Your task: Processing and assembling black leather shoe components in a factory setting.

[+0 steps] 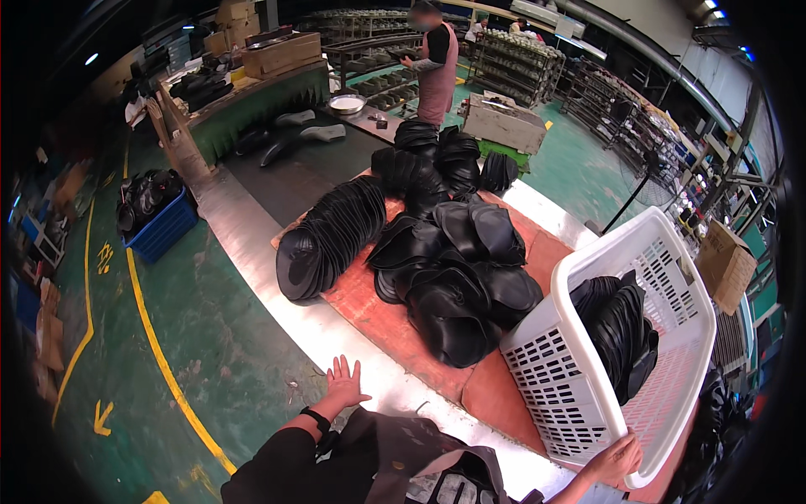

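Note:
My right hand (615,460) has its fingers closed round the near rim of a white plastic basket (564,395). The basket is tilted on the right side of the table, its mouth facing up and to the right. Inside it leans a stack of thin black curved pieces (617,336), shaped somewhat like shoe insoles. My left hand (344,385) is open, fingers spread, over the table's pale metal edge and holding nothing. Beyond it, a loose pile of the same black pieces (453,311) lies on a reddish board (403,357), beside a long leaning stack (332,239).
A blue crate (164,225) of black items stands on the green floor at left. A person (437,71) in a pink apron stands beyond the table. Black and grey shoe-shaped forms (294,139) lie on the dark far surface. A grey box (504,122) and shelving racks (516,63) are behind.

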The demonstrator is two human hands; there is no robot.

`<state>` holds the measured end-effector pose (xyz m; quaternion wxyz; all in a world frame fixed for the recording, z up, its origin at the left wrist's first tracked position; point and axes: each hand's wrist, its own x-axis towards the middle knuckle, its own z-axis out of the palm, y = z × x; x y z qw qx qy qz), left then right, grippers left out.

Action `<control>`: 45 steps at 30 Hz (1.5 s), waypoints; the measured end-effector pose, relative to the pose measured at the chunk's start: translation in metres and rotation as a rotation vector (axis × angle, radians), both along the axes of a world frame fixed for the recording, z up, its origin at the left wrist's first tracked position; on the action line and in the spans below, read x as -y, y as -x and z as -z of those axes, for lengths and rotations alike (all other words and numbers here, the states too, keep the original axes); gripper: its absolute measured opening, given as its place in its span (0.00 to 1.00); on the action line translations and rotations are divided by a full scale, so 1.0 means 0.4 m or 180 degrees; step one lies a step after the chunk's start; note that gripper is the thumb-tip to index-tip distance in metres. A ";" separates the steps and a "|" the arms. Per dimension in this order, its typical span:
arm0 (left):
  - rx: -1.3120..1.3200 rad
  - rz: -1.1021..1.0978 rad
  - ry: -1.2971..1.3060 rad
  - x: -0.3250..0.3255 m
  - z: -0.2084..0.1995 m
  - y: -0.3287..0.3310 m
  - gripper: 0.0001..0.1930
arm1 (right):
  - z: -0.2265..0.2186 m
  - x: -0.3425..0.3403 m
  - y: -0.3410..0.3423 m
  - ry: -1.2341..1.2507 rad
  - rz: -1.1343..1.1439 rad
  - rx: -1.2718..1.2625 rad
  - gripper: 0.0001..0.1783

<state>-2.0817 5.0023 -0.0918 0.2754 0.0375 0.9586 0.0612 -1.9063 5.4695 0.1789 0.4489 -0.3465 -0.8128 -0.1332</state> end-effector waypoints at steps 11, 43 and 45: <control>-0.0039 -0.0013 0.0012 0.003 0.008 0.000 0.58 | -0.004 -0.003 0.003 -0.0050 0.0040 0.0086 0.16; -0.0075 -0.0172 -0.0284 0.006 0.000 -0.006 0.57 | -0.029 0.042 0.015 -0.0219 0.0006 0.0153 0.16; -0.0108 -0.0184 -0.0354 0.010 0.002 -0.014 0.56 | -0.008 0.030 0.022 -0.0603 0.0816 -0.0051 0.17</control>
